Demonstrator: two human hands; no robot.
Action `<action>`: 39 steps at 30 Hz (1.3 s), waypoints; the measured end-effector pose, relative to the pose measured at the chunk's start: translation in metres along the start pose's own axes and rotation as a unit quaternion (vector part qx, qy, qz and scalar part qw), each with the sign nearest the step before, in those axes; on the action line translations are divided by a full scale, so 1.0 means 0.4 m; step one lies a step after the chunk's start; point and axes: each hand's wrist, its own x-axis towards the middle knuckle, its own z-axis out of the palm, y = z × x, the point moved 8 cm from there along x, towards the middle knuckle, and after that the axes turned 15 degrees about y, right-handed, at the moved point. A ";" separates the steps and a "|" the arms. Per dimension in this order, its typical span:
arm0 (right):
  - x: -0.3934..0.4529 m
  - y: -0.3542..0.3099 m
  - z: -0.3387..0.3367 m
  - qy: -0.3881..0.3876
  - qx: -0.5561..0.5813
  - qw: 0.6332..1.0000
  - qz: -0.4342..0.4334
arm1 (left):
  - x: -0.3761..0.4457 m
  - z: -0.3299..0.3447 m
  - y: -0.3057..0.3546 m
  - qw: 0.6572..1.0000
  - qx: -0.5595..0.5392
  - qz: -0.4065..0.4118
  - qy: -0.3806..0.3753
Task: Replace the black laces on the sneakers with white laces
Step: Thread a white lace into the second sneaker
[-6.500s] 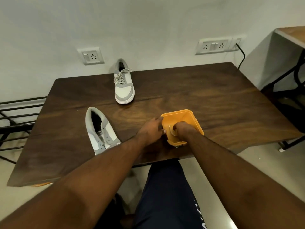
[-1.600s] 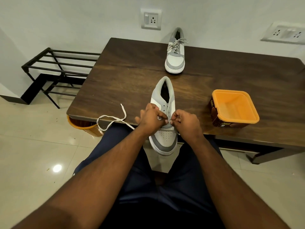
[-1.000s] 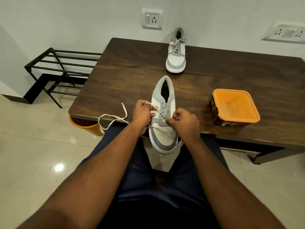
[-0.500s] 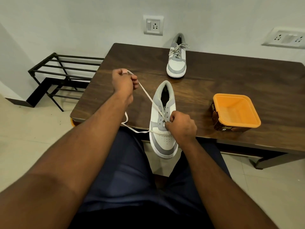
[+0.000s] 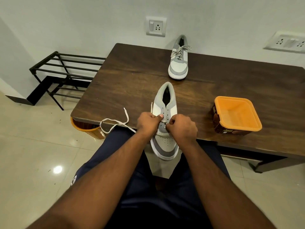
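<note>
Dark polished wood table [image 5: 132,83]

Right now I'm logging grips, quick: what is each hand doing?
Left hand: pinching the white lace at the near sneaker's lower eyelets.
Right hand: fingers curled, pinching the lace at the same spot.

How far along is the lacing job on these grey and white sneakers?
Done: the far grey and white sneaker by the wall is fully laced in white. In hand: both the left hand and right hand pinch the white lace at the lowest eyelets of the near grey and white sneaker. Left: its upper eyelets are empty, and the lace's loose end trails over the wooden table edge.
</note>
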 end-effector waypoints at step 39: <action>-0.012 -0.003 0.008 0.028 -0.029 0.998 -0.049 | -0.033 -0.125 -0.038 0.964 0.238 0.112 0.025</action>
